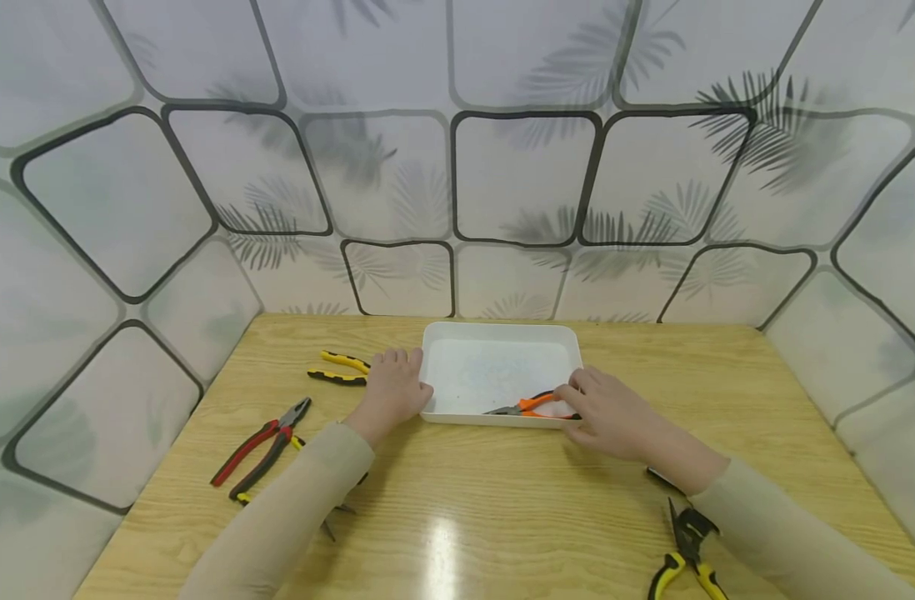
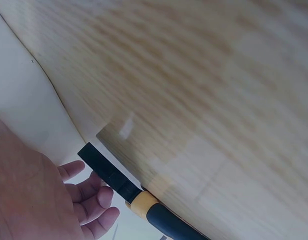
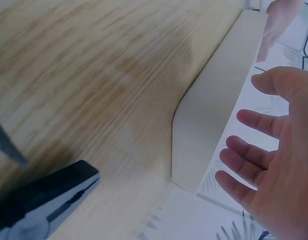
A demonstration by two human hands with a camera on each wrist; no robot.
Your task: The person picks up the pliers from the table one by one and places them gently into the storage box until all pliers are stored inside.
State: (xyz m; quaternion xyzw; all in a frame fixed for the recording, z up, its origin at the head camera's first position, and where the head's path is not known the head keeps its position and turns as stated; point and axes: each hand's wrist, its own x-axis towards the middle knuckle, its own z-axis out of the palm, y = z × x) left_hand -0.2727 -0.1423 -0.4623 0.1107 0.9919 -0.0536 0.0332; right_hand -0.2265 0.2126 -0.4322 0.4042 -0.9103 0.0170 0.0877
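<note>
Tray (image 1: 495, 358) between left hand (image 1: 393, 387) and right hand (image 1: 611, 412): plain white
Long-nose pliers (image 1: 534, 403) at the right hand: orange handles with black, grey jaws
Pliers (image 1: 345, 360) beside the left hand: yellow-and-black handles
Combination pliers (image 1: 285, 431) left of the left hand: red-and-black handles
Sleeves (image 1: 307, 467): beige
Tabletop (image 1: 472, 500) under both: tan wood grain
Backdrop (image 1: 528, 179) beyond: whitish, grey-black rounded outlines, dark fronds

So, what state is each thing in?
White tray, upright on table
Orange pliers, in tray, handles spread
Red pliers, on table, handles spread
Far yellow pliers, handles spread
Near yellow pliers, handles spread
Tool by left sleeve, mostly hidden
Tool by right sleeve, mostly hidden
Left grip, at tray's left edge
Right grip, fingers apart, at tray
</note>
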